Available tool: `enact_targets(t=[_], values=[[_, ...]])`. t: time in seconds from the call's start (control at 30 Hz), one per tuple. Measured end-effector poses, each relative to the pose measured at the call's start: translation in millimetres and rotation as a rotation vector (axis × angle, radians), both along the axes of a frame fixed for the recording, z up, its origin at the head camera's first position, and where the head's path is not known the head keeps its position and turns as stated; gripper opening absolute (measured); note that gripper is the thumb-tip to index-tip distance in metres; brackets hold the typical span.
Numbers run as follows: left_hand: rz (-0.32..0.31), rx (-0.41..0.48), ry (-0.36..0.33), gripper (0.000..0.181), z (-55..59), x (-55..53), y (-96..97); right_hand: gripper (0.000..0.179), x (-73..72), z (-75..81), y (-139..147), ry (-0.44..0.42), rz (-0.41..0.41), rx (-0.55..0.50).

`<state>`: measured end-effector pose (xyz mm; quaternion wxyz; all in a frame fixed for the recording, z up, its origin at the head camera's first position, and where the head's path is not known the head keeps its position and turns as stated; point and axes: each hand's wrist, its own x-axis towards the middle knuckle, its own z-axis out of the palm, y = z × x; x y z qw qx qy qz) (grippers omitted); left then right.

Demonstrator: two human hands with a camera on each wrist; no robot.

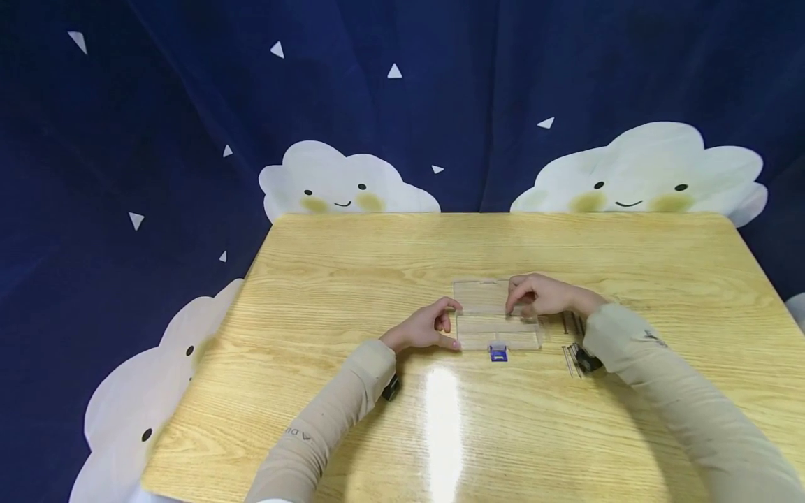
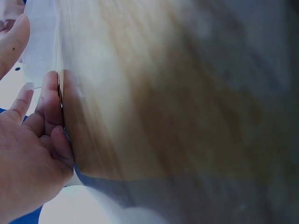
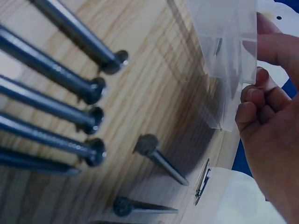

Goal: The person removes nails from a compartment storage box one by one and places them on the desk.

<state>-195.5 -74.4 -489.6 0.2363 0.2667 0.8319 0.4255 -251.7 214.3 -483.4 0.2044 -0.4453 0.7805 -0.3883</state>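
A clear plastic compartment box lies with its lid folded back and a blue latch at its front. My left hand holds the box's left end, thumb at the front corner and index finger near the hinge. Above the box's back right part is my right hand, thumb and index finger pointing down. A thin dark sliver shows through the plastic close to those fingertips; I cannot tell whether they pinch it. Several metal nails lie on the table right of the box.
The wooden table reaches back to a dark blue curtain printed with clouds. More nails lie near the right wrist's black camera. A bright glare falls on the tabletop in front of the box.
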Motion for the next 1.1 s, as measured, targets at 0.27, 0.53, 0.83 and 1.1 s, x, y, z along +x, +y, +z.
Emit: enact_targets(t=[0.27,0.53,0.83,1.1], values=[[-0.003,0.0,-0.002,0.061,0.3,-0.2,-1.0,0.021,-0.1,2.8,-1,0.027,0.019,-0.008],[-0.006,0.007,0.001,0.06,0.4,-0.5,-0.8,0.02,-0.1,4.2,-2,0.021,0.052,-0.01],[-0.005,0.007,-0.001,0.06,-0.5,0.5,-1.0,0.026,2.5,4.7,-12,0.023,0.081,0.148],[-0.018,0.039,-0.028,0.059,33.3,14.3,1.0,0.033,1.4,3.7,-12,0.029,0.068,0.178]])
